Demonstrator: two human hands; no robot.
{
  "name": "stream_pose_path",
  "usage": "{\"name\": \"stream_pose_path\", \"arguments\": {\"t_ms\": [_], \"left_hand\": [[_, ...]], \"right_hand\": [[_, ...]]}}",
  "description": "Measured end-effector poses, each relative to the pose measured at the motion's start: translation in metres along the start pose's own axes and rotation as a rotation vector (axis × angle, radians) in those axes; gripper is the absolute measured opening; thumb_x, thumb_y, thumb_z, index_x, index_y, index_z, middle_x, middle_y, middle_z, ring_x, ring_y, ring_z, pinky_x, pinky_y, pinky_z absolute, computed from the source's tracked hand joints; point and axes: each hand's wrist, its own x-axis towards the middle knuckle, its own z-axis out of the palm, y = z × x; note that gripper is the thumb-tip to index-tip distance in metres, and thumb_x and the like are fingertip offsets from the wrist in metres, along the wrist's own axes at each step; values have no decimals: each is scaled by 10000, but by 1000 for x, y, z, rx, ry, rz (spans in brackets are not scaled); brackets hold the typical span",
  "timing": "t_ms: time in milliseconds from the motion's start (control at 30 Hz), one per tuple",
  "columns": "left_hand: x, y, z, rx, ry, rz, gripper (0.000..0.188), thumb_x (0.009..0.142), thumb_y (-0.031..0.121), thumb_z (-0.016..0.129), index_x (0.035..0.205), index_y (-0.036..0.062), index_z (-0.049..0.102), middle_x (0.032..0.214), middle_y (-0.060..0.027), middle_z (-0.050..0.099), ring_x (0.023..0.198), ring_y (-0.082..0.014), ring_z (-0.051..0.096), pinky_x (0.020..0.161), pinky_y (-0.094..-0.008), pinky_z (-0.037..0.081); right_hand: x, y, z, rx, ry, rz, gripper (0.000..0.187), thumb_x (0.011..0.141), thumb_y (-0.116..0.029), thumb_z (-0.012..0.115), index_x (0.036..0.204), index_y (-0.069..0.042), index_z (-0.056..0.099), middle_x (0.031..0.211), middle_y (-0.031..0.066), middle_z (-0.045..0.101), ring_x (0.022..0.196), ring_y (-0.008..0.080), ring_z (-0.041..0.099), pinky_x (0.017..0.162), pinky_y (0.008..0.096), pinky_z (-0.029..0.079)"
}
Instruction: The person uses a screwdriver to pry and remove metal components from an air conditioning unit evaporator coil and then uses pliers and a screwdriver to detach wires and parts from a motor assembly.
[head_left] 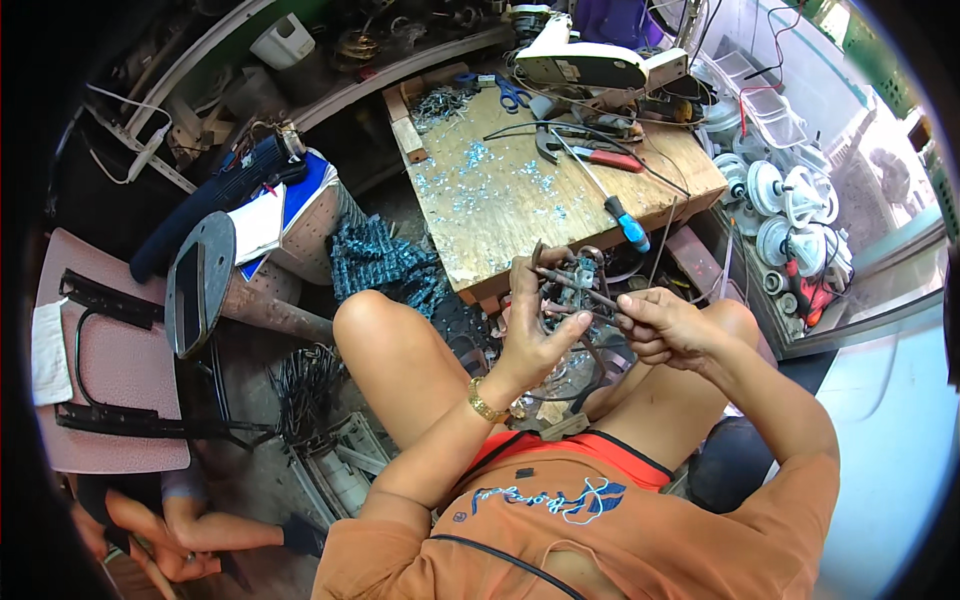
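Far left: pink chair point(120, 370) with black straps, white cloth on its edge. Next, a dark round metal disc point(200, 285) on a rusty stem, tilted. Behind it a blue-and-white notebook point(280, 215) on a ribbed drum. On the floor, a bundle of dark wire point(305, 385).

Centre: person seated, knees up. Left hand point(530, 335) is clenched round a small rusty metal assembly point(570, 290), held in the air over the lap, just in front of the bench edge. Right hand point(665, 328) is pinched tight on a thin dark rod-like tool point(580, 292) poking into the assembly. Probably a driver or punch; too small to tell.

Progress: part looks mid-strip, still mostly in one piece, nothing visibly separated from it yet. Loose bits lie in the lap area, unclear what.

Bench point(480, 225): bare plywood, littered with shiny metal chips. On it, blue-handled screwdriver point(625, 222), red-handled pliers point(600, 155), blue scissors point(512, 95), black leads.

Right: rack of white plastic pulley-like wheels point(780, 205), round, ribbed, glossy.
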Motion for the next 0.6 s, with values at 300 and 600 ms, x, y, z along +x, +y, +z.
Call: {"name": "stream_pose_path", "arguments": {"t_ms": [300,600], "left_hand": [[11,-1,-30,-206,45,-4,258,1055,196,590,1130,-11,725,1405,-67,511,1080,-93,607,780,-193,559],[23,13,-22,-254,124,152,248,1015,233,663,1096,12,743,1298,-78,560,1167,-158,582,957,-306,532]], "right_hand": [[-3,19,14,-850,607,-716,252,967,-214,676,1130,-24,650,930,149,688,807,282,652,731,366,510],[12,74,46,-1079,903,-982,424,876,-257,764,1210,-32,631,1209,166,624,1140,364,567,988,471,426]]}}
